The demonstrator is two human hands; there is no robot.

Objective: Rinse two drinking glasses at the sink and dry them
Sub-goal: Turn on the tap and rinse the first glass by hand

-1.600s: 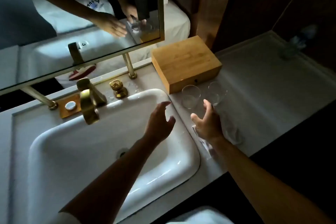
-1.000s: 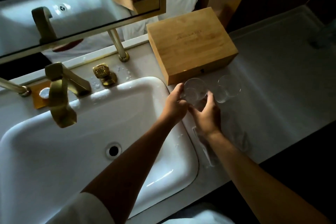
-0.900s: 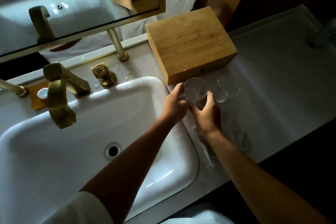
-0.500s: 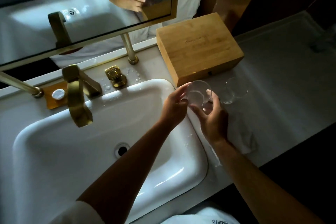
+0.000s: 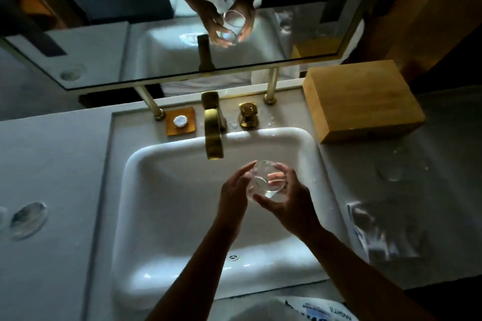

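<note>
Over the white sink [image 5: 161, 190], the left hand [image 5: 233, 197] and the right hand [image 5: 292, 204] both grasp one clear glass [image 5: 266, 181], fingers curled round its sides, the mouth tilted up. Right of the hands, a crumpled cloth [image 5: 383, 232] lies on the surface [image 5: 49, 164]. The second glass [image 5: 393, 169] is a faint blur beyond it. Just past the hands hangs the brass faucet [image 5: 214, 135], with a wooden box [image 5: 362, 101] farther right.
</note>
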